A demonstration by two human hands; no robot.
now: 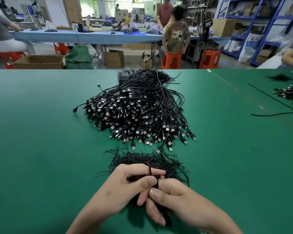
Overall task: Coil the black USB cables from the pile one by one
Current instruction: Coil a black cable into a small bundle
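Observation:
A big pile of black USB cables (139,114) lies in the middle of the green table (41,132), plugs fanned toward me. Just in front of it sits a heap of short black twist ties (150,161). My left hand (130,179) and my right hand (172,198) meet at the near edge, both pinching a coiled black cable (156,183). A black tie with a red streak wraps over my left fingers. Most of the coil is hidden under my hands; part of it shows below my right fingers.
More black cable bundles (289,93) lie at the right of the table, with a loose cable (276,114) stretched across it. Beyond the far edge are cardboard boxes (39,62), orange stools (172,60), people and a blue bench.

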